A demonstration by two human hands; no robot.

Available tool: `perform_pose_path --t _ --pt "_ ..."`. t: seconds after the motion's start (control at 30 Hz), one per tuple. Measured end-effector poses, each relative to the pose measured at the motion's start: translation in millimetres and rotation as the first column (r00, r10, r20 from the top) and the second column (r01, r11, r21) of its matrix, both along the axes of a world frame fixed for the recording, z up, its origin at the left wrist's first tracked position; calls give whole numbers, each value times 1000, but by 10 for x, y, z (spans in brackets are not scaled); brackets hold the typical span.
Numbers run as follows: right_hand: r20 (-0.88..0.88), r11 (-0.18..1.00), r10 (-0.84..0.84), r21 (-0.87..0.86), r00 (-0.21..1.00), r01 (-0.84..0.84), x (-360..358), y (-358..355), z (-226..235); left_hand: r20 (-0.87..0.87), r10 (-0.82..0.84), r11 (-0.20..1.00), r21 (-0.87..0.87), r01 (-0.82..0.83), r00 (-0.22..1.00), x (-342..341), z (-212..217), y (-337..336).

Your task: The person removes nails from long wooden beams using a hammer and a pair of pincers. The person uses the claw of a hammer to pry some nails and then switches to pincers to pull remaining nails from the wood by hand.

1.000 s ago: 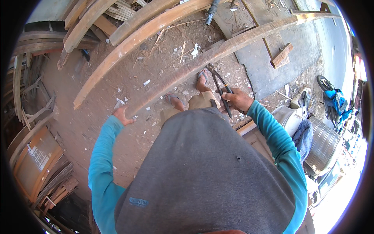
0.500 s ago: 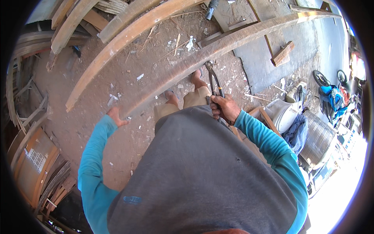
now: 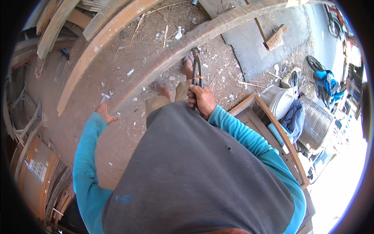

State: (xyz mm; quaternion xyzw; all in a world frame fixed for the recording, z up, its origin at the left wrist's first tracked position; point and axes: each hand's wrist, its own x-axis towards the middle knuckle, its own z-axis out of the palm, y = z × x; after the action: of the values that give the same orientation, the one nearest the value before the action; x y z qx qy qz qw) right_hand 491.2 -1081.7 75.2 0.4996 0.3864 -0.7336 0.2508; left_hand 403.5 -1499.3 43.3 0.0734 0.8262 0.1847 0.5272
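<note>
A long wooden beam (image 3: 187,41) runs on a slant from the lower left up to the far right. My left hand (image 3: 105,113) grips its near end, thumb held out to the side. In my right hand (image 3: 202,100), closed in front of my body, is a pair of pincers (image 3: 200,72) with dark handles, yellow near the grip. Its jaws point away from me and appear close to the beam's lower edge; whether they touch it I cannot tell.
Curved timbers (image 3: 83,64) lie at the upper left, with stacked wood (image 3: 37,171) beyond my left arm. To the right are a wooden frame (image 3: 272,117), a metal drum (image 3: 313,121) and a white tub (image 3: 282,103). A short wood block (image 3: 275,38) rests on a grey sheet (image 3: 253,54). Scraps litter the dirt floor.
My right hand has moved left with the pincers, which now stand more upright. My left hand stays at the beam's end. The view has shifted, showing more of the wooden frame.
</note>
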Motion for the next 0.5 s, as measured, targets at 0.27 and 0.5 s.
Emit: perform_pose_path --t 0.27,0.5 --pt "-59 996 62 -61 996 -65 25 39 -5 91 42 998 -58 -36 995 1 -7 35" --pt "-95 998 -52 -24 994 50 84 -173 -170 2 29 999 -45 -29 1000 -22 -83 -18"
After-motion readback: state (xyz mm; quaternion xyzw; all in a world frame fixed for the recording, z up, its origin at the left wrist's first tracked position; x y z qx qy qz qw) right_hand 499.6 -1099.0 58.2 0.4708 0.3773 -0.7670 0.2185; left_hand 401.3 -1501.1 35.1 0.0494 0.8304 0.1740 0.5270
